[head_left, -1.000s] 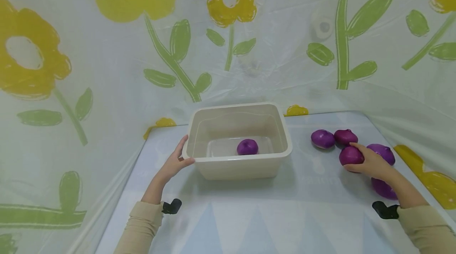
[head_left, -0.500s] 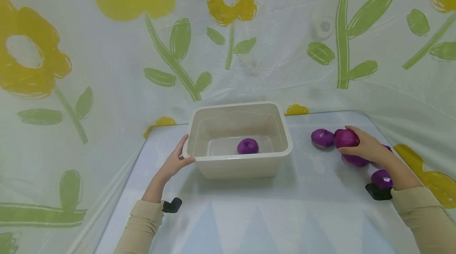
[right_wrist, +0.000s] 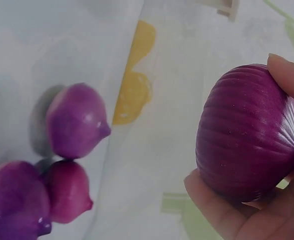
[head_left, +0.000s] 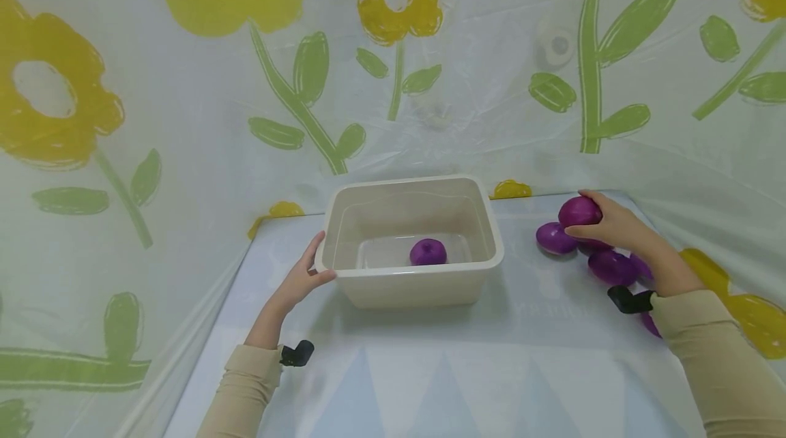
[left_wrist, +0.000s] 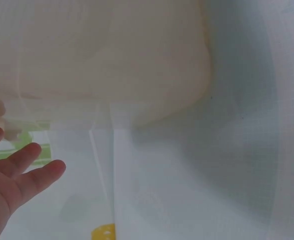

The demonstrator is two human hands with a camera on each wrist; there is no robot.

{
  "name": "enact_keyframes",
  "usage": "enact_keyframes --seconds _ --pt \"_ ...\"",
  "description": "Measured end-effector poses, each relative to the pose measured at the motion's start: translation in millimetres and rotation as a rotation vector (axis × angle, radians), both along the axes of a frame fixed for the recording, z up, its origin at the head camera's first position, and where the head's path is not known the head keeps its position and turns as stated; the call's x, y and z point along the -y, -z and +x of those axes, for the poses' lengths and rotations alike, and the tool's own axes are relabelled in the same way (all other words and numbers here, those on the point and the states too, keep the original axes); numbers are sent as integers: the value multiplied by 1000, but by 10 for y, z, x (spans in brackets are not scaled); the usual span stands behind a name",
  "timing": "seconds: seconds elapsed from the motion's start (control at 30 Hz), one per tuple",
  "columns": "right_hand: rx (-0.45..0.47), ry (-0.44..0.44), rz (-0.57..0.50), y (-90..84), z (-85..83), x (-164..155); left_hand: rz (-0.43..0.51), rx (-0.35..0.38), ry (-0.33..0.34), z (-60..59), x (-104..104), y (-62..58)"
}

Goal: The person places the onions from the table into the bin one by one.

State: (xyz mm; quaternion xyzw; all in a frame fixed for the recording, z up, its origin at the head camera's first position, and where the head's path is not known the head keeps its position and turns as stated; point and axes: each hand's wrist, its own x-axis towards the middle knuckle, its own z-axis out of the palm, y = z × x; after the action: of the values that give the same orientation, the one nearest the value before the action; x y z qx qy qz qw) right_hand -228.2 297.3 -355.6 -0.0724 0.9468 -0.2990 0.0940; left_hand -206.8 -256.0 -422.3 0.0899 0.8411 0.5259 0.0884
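On the table's [head_left: 430, 370] right side, the right hand [head_left: 620, 230] grips a red onion [head_left: 578, 211] with fingers and thumb curled round it, lifted clear of the surface above the other onions. Right-wrist view shows the same onion [right_wrist: 249, 132] cupped between fingertips and palm [right_wrist: 247, 220], with 3 loose onions [right_wrist: 76, 120] lying close together on the cloth below. From the head view, one of these onions [head_left: 555, 238] lies just beside the held one, another [head_left: 613, 267] nearer the sleeve, and more are partly hidden behind the wrist. Left of them stands a cream tub [head_left: 393, 284], with 1 onion [head_left: 428, 252] inside on its floor. The left hand [head_left: 301, 281] rests against the tub's left corner, thumb on the rim; its fingers [left_wrist: 34, 170] look fairly straight and spread in the left-wrist view, curled round nothing
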Motion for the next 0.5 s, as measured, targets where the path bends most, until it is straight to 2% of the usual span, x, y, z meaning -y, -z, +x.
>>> enact_keyframes --seconds 0.23,0.5 --pt "28 -15 -6 -144 -125 207 -6 -7 4 12 8 -2" --pt "-16 -55 -78 -315 -230 494 -11 -5 3 -6 0 0"
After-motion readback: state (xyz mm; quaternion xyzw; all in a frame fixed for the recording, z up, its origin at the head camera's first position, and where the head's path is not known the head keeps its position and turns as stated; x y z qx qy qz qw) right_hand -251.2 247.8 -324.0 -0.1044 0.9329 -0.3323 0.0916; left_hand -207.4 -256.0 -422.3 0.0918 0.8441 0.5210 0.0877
